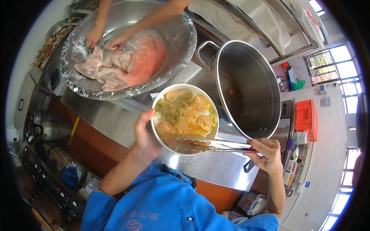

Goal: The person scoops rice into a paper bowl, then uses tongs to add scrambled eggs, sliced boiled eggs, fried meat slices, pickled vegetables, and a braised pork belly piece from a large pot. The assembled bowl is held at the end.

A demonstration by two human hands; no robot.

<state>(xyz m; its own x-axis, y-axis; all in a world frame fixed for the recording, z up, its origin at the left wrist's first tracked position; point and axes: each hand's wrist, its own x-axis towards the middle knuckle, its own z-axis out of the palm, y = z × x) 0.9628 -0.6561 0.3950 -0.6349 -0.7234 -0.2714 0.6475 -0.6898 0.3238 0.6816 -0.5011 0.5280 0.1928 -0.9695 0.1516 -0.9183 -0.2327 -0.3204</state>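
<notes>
My left hand point(146, 135) grips a round white bowl point(153, 127) by its left side, thumb on the rim. Inside are chopped greens point(176, 111), round brownish slices point(203, 122) and some white food at the edges, perhaps rice. Metal tongs point(228, 145) are held in my right hand point(267, 153) near their red-marked end. Their tips rest in the lower part of the bowl, over a browned piece of food. Whether the tips pinch anything is unclear. Just right of the bowl stands a deep steel stockpot point(250, 89), with dark liquid or residue low inside.
A large steel basin point(179, 37) at upper left holds pale raw meat or fish pieces point(117, 63) in reddish water. Another person's hands point(108, 39) work in it. Below is a steel table point(101, 121). An orange crate point(305, 119) sits on the right; cooking controls point(52, 184) line the lower left.
</notes>
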